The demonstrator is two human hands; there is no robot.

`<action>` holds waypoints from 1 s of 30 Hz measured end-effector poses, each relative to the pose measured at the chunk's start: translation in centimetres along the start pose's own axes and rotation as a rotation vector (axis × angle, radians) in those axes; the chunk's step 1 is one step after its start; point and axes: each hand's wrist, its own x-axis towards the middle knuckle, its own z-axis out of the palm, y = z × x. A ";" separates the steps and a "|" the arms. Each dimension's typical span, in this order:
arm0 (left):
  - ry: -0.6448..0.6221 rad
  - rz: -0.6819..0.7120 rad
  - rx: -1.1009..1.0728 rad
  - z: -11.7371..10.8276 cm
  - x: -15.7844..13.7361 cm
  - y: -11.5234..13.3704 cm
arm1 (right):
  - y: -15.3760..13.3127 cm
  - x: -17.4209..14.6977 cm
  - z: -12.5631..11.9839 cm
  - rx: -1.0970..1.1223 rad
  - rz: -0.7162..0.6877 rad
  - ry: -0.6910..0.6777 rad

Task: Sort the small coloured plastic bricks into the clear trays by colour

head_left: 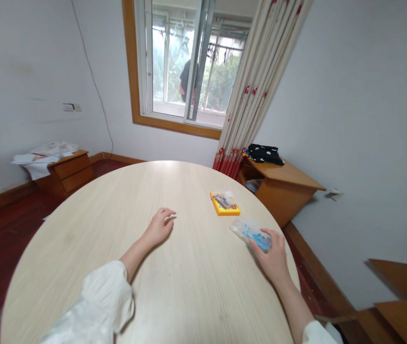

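My right hand (274, 252) grips the near end of a clear plastic case (243, 230) with small blue pieces inside, at the right side of the round table (124, 200). Thumb and fingers are on either side of the case. My left hand (160, 226) rests at the middle of the table with its fingers apart and nothing in them. Just beyond the clear case lies a yellow box (221, 210). On top of that box sits a small clear packet (226, 199) with something dark in it, too small to name.
Against the right wall stands a wooden desk (292, 176) with a dark patterned cloth (265, 154) on it. A low wooden cabinet (72, 171) bearing papers (47, 154) is at the left. Behind the table are a window (189, 62) and a long curtain (248, 95).
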 end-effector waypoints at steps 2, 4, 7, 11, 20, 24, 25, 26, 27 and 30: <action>-0.006 -0.003 0.006 0.0 0.0 0.0 | 0.1 0.0 0.4 0.007 0.010 -0.078; -0.007 -0.004 0.010 -0.1 0.0 0.0 | 0.0 0.1 0.8 0.015 0.024 -0.141; -0.005 -0.001 0.015 -0.1 0.0 0.0 | -0.1 0.2 1.0 0.035 0.030 -0.185; 0.001 0.004 0.009 0.0 -0.1 0.0 | -0.5 0.3 1.0 0.069 -0.005 -0.250; -0.012 -0.013 -0.008 0.0 -0.1 -0.1 | -4.0 -0.1 3.2 0.168 -0.049 -0.325; 0.003 -0.022 -0.007 0.0 0.0 -0.2 | -7.4 0.1 5.6 0.232 -0.138 -0.372; 0.005 -0.025 -0.008 0.0 0.0 -0.2 | -8.1 0.3 6.4 0.245 -0.160 -0.385; 0.006 -0.027 -0.008 0.0 0.0 -0.1 | -8.7 0.5 7.1 0.253 -0.179 -0.395; 0.006 -0.028 -0.009 0.0 0.0 -0.1 | -9.2 0.7 7.9 0.256 -0.190 -0.401; 0.006 -0.028 -0.016 -0.2 0.0 0.0 | -10.4 1.2 9.5 0.234 -0.209 -0.408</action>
